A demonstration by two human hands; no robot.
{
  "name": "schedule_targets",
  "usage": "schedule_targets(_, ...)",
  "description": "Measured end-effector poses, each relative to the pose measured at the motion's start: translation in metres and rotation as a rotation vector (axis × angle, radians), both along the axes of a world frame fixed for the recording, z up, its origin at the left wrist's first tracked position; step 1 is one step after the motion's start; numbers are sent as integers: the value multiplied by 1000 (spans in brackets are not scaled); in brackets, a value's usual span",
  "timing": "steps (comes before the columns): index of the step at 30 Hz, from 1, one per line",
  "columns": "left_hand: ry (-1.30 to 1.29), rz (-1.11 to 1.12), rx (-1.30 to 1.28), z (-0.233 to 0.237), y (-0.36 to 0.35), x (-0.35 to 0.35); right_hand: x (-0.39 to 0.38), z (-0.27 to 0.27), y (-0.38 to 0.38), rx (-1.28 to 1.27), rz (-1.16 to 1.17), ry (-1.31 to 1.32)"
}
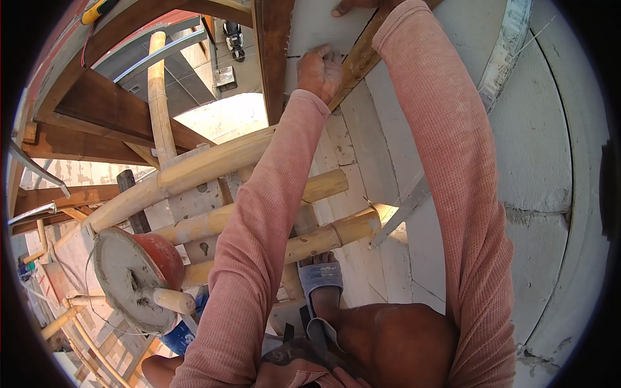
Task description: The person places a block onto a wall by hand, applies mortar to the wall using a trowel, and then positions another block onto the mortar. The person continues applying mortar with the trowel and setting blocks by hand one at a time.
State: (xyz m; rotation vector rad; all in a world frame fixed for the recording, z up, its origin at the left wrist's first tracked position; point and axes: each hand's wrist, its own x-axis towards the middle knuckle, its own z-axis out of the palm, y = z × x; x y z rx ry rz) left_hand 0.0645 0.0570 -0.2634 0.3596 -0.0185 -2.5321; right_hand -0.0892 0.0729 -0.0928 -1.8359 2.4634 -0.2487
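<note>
My left hand [319,72] is closed, with bent fingers, at the left edge of a wooden batten [356,64] that slants across the grey block wall [372,142]. It appears to grip the batten, though the contact is partly hidden. At the top edge, my right hand [361,5] is mostly cut off; one fingertip points left over the wall, close to the batten's upper end. What that hand holds does not show. Just left of my left hand stands a dark brown wooden post [270,58].
Bamboo poles [217,161] form scaffolding below my arms, over a drop on the left. A red bucket [162,255] carries wet grey mortar [123,278] and a wooden-handled tool [174,301]. A metal straightedge [404,210] leans near the wall. My sandalled foot [321,275] is beside the bamboo.
</note>
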Motion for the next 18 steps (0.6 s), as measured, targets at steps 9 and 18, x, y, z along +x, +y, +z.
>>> schedule_targets(9,86,-33,38,1,-4,-2,9,6,-2,159,-71,-24)
schedule_targets(18,87,-57,86,9,-9,5,15,8,2,-13,65,16)
